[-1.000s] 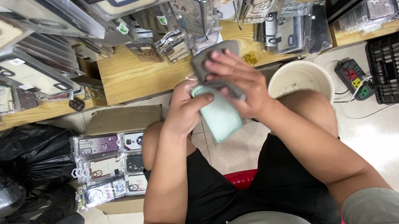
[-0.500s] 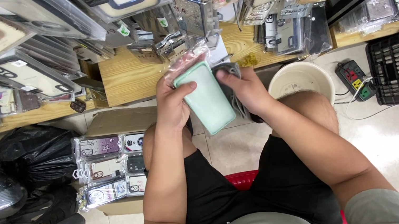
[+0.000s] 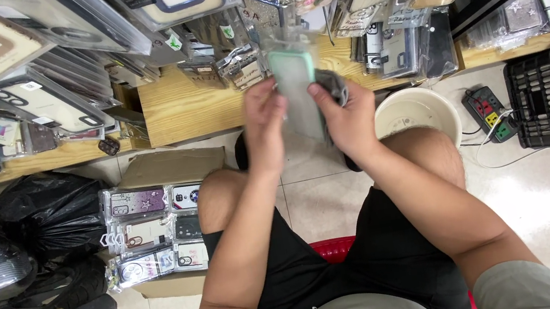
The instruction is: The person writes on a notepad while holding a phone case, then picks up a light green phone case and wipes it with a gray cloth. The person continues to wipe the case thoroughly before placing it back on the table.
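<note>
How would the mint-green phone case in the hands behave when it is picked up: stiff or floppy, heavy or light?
The mint-green phone case is probably light: the left hand and right hand raise it with fingertips only. It looks thin and keeps its flat shape, so likely fairly stiff. The clear sleeve around it may be slippery.

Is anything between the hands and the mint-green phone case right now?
Nothing visible. The left hand and right hand both grip the mint-green phone case directly, one on each side. A grey cloth is bunched in the right hand beside the case, not between either hand and it.
</note>
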